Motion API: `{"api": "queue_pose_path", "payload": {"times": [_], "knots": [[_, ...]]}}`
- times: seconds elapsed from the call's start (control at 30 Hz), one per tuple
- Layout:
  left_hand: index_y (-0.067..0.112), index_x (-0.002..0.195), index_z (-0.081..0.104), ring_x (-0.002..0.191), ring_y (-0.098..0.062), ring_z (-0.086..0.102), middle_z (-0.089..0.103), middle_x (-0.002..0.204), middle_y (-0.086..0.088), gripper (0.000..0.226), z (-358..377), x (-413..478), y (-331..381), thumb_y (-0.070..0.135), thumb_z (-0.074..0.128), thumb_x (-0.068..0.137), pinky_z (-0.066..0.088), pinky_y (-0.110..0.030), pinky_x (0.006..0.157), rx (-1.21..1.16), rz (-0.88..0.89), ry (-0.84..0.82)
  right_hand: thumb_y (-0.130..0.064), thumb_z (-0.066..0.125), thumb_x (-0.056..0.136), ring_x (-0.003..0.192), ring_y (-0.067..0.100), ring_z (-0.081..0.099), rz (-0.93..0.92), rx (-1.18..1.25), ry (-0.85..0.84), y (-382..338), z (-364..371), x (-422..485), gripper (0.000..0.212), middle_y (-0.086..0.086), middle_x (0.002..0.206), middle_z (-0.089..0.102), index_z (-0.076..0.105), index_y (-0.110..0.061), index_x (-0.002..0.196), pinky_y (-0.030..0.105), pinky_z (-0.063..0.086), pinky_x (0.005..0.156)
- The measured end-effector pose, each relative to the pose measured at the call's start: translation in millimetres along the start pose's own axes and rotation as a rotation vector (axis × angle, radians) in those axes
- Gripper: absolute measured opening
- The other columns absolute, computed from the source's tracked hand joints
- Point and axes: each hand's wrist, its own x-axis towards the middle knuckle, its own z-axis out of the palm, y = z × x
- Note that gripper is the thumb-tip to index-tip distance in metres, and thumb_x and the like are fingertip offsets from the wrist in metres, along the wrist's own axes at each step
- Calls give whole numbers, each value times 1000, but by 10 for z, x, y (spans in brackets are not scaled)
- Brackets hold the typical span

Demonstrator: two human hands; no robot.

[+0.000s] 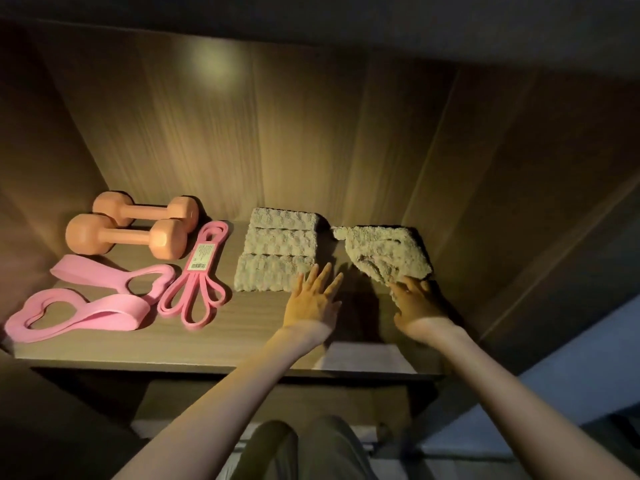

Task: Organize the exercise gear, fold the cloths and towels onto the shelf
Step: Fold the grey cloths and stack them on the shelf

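Note:
On the wooden shelf (214,344) lies a row of three folded beige towels (277,252) in the middle. To their right sits a loosely folded beige towel (388,251). My right hand (417,308) grips that towel's near corner. With straight fingers, my left hand (313,297) hovers or rests beside the nearest folded towel's right edge. At the left stand two orange dumbbells (128,233). In front of them lie pink heart-shaped stretch bands (86,306) and a bundled pink resistance band (199,275).
The shelf is a wooden compartment with a back panel (277,133), a left wall (38,174) and a right wall (519,202). A top board hangs overhead. My knees (304,448) show below the shelf's front edge.

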Motion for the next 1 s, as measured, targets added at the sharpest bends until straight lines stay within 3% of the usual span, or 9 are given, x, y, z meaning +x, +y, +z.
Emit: {"api": "queue_pose_path", "payload": {"times": [0.1, 0.2, 0.47, 0.63, 0.77, 0.87, 1.0], "knots": [[25, 153, 0, 146, -21, -18, -13, 160, 0, 54, 186, -66, 45, 40, 17, 103, -12, -41, 118, 81, -7, -50, -16, 39, 97, 145, 28, 7, 27, 4, -90, 49, 73, -56, 63, -6, 160, 1, 10, -22, 153, 41, 16, 118], [25, 153, -1, 148, -18, -8, -5, 161, 1, 53, 248, -121, 38, 39, 11, 103, -12, -40, 119, 70, -18, -60, -16, 37, 98, 140, 26, 19, 4, 20, 29, 67, 146, -93, 55, -1, 156, 20, 21, -19, 151, 37, 20, 116], [18, 152, 19, 146, -23, 15, 16, 159, -5, 51, 25, -200, 86, 30, 28, 103, 0, -37, 120, 34, 6, -123, -8, 43, 95, 119, 19, 49, -161, -31, 280, 87, 270, -333, 30, 3, 130, 51, 54, -14, 122, 27, 39, 98], [30, 153, 2, 145, -23, 21, 23, 157, -8, 59, -60, -461, 164, 32, 32, 102, 2, -45, 119, -1, 11, -168, -11, 50, 95, 96, 19, 63, -241, -28, 290, 87, 283, -676, 17, 4, 109, 64, 61, -15, 108, 31, 52, 82], [35, 151, -4, 135, -28, 38, 44, 144, -13, 71, -128, -702, 232, 42, 43, 98, 16, -47, 118, -153, 40, -151, -20, 52, 96, 85, 11, 63, -373, 131, 410, 64, 70, -1000, 10, -5, 97, 63, 55, -22, 106, 26, 53, 71], [40, 150, 0, 132, -23, 41, 35, 149, -6, 88, -193, -908, 320, 55, 58, 86, 36, -38, 110, -346, 106, -48, -27, 52, 96, 78, -1, 60, -423, 312, 544, -2, -297, -1222, 12, -14, 90, 61, 57, -26, 107, 18, 50, 64], [54, 144, 2, 134, -6, 32, 28, 152, 10, 91, -360, -1124, 498, 62, 63, 77, 35, -30, 107, -627, 167, 160, -23, 58, 94, 87, -1, 63, -511, 694, 552, -129, -792, -1505, 12, -13, 95, 66, 62, -23, 105, 17, 52, 73]]}}
